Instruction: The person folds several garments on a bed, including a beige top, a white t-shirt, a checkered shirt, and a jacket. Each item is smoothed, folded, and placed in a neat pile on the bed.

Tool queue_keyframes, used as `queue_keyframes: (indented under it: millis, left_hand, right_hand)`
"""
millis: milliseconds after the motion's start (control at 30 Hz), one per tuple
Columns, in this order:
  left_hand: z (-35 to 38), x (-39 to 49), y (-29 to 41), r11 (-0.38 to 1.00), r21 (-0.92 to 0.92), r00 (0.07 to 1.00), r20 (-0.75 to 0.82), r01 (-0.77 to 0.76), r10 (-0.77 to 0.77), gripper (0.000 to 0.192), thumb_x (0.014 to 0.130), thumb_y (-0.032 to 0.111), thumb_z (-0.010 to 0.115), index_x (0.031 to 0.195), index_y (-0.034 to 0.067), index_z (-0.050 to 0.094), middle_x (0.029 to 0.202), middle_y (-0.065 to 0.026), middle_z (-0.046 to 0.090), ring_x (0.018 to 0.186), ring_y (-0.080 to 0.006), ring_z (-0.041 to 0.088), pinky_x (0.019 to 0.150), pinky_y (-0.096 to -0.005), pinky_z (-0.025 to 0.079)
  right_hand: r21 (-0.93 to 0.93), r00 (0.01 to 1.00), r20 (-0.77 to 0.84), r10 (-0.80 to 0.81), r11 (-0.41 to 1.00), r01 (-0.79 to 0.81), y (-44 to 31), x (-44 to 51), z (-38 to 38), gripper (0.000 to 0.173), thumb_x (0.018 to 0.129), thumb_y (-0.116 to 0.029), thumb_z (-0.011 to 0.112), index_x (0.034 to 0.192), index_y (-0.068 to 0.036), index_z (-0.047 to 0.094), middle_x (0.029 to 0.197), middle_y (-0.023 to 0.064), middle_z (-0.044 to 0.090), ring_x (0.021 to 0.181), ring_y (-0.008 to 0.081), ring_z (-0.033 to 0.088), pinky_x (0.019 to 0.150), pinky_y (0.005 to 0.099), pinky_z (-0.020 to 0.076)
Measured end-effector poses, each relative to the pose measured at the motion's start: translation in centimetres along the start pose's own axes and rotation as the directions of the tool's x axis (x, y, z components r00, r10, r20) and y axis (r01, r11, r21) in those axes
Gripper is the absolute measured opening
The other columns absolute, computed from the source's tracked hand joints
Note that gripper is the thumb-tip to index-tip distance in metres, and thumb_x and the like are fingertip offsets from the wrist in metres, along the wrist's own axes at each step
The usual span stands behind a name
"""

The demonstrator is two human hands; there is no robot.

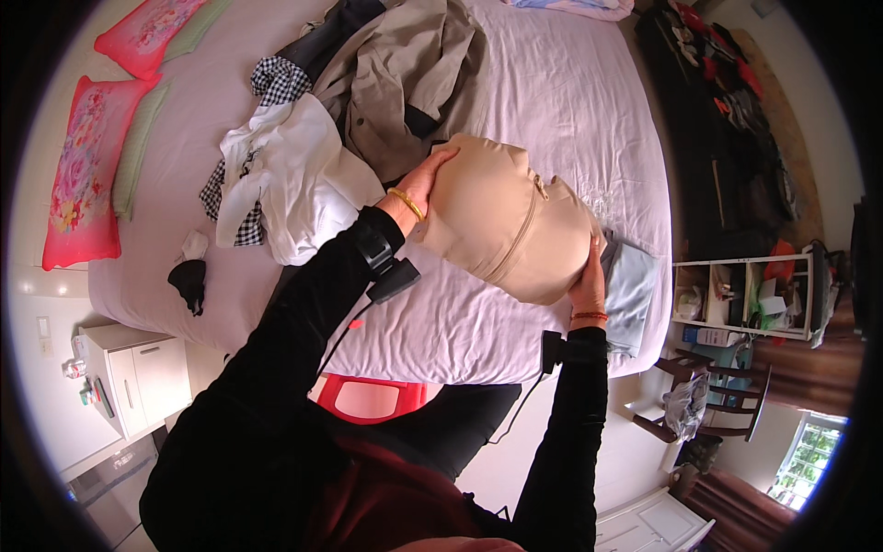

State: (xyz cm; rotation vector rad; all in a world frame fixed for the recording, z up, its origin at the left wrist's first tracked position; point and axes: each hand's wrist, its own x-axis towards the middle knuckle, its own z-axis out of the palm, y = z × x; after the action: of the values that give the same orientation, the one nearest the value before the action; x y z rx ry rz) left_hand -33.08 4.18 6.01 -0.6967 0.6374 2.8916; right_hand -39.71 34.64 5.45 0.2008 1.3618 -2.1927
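Note:
Between my two hands is a folded beige garment (497,214) with a zipper, held over the bed. My left hand (419,181), with a gold bangle at the wrist, grips its left edge, thumb on top. My right hand (590,279), a red beaded bracelet below it, holds the lower right edge; the fingers of both hands are partly hidden by the fabric. Left of the bundle lies a rumpled white garment (296,172) with black-and-white checked cloth (279,79) about it. A brown-grey coat (407,90) is spread beyond. Folded grey-blue clothing (631,297) lies by my right hand.
The bed has a pale pink sheet (566,83). Red floral pillows (90,172) lie at the far left, and a small black item (187,284) lies nearer. A red plastic stool (372,400) stands at the bed's near edge. To the right are shelves (741,297) and a wooden chair (741,393).

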Motion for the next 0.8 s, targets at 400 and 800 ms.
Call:
queue_keyframes:
  millis: [400,800]
  left_hand:
    - [2.3,5.5,4.5,0.893,0.415,0.984,0.045,-0.175,0.172,0.056,0.083,0.049,0.043,0.124,0.012,0.038,0.125,-0.0037,0.042,0.116,-0.0167,0.036,0.096,-0.0444,0.026]
    - [-14.9,-11.2,3.7,0.470,0.862,0.981,-0.180,0.193,-0.072,0.033,0.082,0.036,0.050,0.101,0.010,0.055,0.090,-0.0061,0.061,0.080,-0.0157,0.059,0.068,-0.0309,0.047]
  right_hand:
    - [-0.004,0.973,-0.133,-0.189,0.982,0.190,-4.1,6.3,-2.6,0.063,0.083,-0.053,0.042,0.125,-0.007,0.036,0.121,0.0075,0.045,0.108,0.0218,0.045,0.091,0.0333,0.0370]
    - [-0.903,0.971,0.234,0.053,-0.357,0.237,16.6,-4.3,4.3,0.073,0.070,-0.042,0.062,0.130,-0.014,0.030,0.136,0.0198,0.018,0.126,0.0337,0.019,0.091,0.0571,0.0263]
